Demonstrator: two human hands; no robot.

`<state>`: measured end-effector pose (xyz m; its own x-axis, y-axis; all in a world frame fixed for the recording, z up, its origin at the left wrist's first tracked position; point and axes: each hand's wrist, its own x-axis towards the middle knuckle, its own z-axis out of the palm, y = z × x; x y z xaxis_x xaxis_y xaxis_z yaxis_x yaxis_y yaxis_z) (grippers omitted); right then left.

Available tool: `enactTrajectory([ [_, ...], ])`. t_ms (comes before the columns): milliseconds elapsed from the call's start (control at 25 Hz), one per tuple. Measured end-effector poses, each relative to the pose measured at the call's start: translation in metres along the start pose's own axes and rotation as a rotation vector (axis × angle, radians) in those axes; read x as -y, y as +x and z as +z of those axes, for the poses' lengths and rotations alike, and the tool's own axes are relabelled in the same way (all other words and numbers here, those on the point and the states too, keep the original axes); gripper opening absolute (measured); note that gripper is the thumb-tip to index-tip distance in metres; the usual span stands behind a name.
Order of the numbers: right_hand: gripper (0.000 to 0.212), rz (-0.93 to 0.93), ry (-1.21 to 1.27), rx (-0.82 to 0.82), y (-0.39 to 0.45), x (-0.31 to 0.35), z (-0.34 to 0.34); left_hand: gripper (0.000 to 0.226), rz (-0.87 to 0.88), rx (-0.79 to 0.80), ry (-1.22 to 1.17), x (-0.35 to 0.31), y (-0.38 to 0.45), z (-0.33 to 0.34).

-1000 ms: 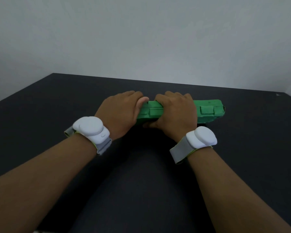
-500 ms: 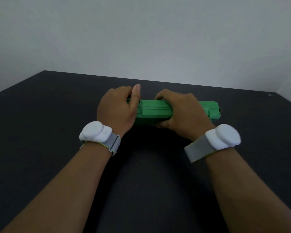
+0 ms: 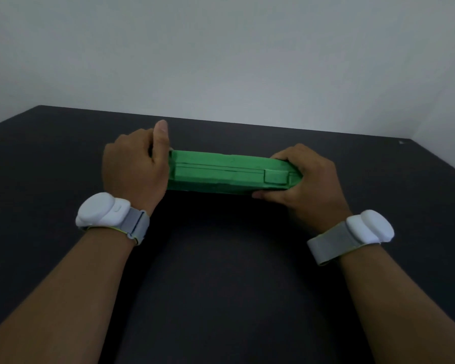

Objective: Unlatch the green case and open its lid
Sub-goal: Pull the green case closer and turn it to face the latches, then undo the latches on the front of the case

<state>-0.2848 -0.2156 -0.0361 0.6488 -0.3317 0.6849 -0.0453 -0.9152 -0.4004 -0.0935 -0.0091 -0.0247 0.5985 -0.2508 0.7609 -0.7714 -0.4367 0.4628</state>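
A flat green case (image 3: 221, 173) lies lengthwise on the dark table (image 3: 221, 271), its front edge facing me with the lid down. A rectangular latch (image 3: 275, 176) shows on the front edge near the right end. My left hand (image 3: 134, 166) grips the case's left end, thumb pointing up past the lid's corner. My right hand (image 3: 306, 185) wraps the right end, fingers on top and thumb under the front edge beside the latch. The left end of the case is hidden behind my left hand.
A white sensor on a grey band sits on each wrist, the left wrist sensor (image 3: 103, 210) and the right wrist sensor (image 3: 369, 227). A pale wall (image 3: 221, 61) rises behind the table's far edge. The table's right edge runs down at far right.
Both hands have slid apart from the middle of the case to its two ends. The right latch, covered before, now shows beside my right thumb. The case sits more square to me.
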Motion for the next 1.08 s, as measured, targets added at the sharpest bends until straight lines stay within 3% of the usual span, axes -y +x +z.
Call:
enactTrajectory([
  [120,0.053,-0.005,-0.007,-0.015,0.003,0.005,0.005,0.049,0.047,-0.097,0.099,-0.006,-0.007,0.001],
  [200,0.052,-0.002,-0.014,-0.011,0.004,0.01,0.008,0.036,0.184,-0.114,0.011,-0.014,-0.01,0.002],
  [320,0.051,0.017,-0.012,-0.014,0.006,0.013,0.008,0.017,0.433,0.064,-0.314,-0.038,-0.021,0.008],
  [480,0.044,-0.002,0.016,-0.016,0.004,0.012,0.008,0.025,0.557,0.227,-0.437,-0.061,-0.033,0.022],
  [680,0.043,-0.01,0.026,-0.013,0.004,0.012,0.006,0.028,0.598,0.287,-0.282,-0.07,-0.02,0.021],
  [920,0.04,-0.004,0.041,-0.004,0.005,0.008,0.006,0.026,0.987,0.374,-0.066,-0.076,0.019,0.021],
  [1080,0.038,0.009,0.043,-0.009,0.005,0.007,0.008,0.023,1.139,0.288,0.021,-0.079,0.016,0.031],
])
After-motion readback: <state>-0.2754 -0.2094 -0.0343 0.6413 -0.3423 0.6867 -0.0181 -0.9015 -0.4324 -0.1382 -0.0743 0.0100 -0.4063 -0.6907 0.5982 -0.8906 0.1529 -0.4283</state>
